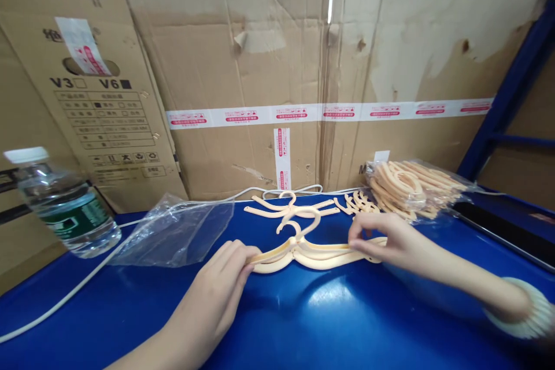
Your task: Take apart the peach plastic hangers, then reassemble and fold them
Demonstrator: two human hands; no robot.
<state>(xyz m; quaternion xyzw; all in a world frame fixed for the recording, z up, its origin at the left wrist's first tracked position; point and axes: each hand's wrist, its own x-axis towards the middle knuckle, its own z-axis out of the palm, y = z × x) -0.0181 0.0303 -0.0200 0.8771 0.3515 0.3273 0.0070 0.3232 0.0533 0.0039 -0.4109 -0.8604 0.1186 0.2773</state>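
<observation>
A small stack of cream plastic hangers point(303, 251) lies on the blue table point(303, 318), hooks pointing away from me. My left hand point(221, 283) pinches the stack's left end between thumb and fingers. My right hand point(390, 243) grips the right end with fingers curled over it. Behind the stack lie more loose hangers point(290, 208). An empty clear plastic bag point(177, 234) lies to the left of my left hand.
A clear bag full of hangers point(411, 188) sits at the back right. A water bottle point(65, 205) lies at the left, a white cable point(65, 298) runs across the table. Cardboard boxes point(260, 69) form a wall behind. A blue post point(511, 87) stands at right.
</observation>
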